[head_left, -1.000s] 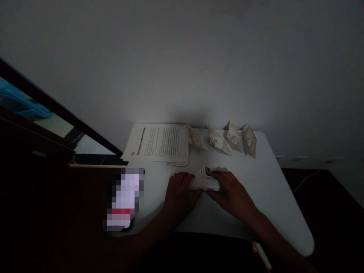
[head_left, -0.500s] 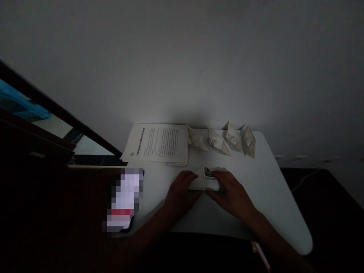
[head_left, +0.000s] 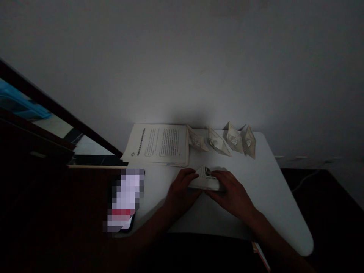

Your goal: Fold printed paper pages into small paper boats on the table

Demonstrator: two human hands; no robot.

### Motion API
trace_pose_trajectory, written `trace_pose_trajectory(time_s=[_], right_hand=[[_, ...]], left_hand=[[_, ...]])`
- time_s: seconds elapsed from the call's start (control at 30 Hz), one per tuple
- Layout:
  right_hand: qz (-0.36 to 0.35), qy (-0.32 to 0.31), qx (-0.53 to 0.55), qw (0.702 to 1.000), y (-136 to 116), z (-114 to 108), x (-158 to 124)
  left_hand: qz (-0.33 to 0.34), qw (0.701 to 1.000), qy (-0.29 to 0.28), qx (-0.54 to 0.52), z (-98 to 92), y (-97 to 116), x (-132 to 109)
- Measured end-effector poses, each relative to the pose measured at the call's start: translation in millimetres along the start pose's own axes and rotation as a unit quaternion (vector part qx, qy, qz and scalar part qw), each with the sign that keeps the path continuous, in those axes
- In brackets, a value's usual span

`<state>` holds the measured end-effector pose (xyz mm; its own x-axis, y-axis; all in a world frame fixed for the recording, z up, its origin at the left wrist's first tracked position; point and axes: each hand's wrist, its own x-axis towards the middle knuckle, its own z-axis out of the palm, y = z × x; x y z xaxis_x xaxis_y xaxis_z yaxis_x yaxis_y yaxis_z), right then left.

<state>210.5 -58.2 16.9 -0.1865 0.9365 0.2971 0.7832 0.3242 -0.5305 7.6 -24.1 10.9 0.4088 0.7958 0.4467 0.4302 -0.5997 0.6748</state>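
A folded piece of printed paper (head_left: 205, 179) lies on the white table (head_left: 270, 189) between both my hands. My left hand (head_left: 182, 191) presses on its left end with fingers curled over the fold. On the right end sits my right hand (head_left: 231, 193), fingers laid along the top edge. Behind them, several finished folded paper boats (head_left: 224, 141) stand in a row near the wall. The light is dim and fingertip detail is hard to make out.
A stack of printed sheets (head_left: 157, 144) lies at the table's back left. A phone with a lit screen (head_left: 125, 199) rests at the table's left edge. A dark wooden frame (head_left: 57, 113) slants along the left. The table's rounded corner (head_left: 305, 242) is at lower right.
My left hand has crept slightly right and up along the folded paper. The right hand and the paper have barely shifted.
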Motion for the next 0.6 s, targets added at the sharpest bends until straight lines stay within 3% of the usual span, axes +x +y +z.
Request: trace_pose_trajectory(time_s=[0.33,0.6], right_hand=[[0.007,0.014,-0.010,1.000,-0.6,2.6,0.1],[0.014,0.026,-0.004,1.000,-2.2,2.5,1.2]], left_hand=[[0.004,1.000,-0.028,0.010,1.8,-3.4,-1.7],[0.003,1.000,0.006,-0.001,0.6,-1.3,0.8]])
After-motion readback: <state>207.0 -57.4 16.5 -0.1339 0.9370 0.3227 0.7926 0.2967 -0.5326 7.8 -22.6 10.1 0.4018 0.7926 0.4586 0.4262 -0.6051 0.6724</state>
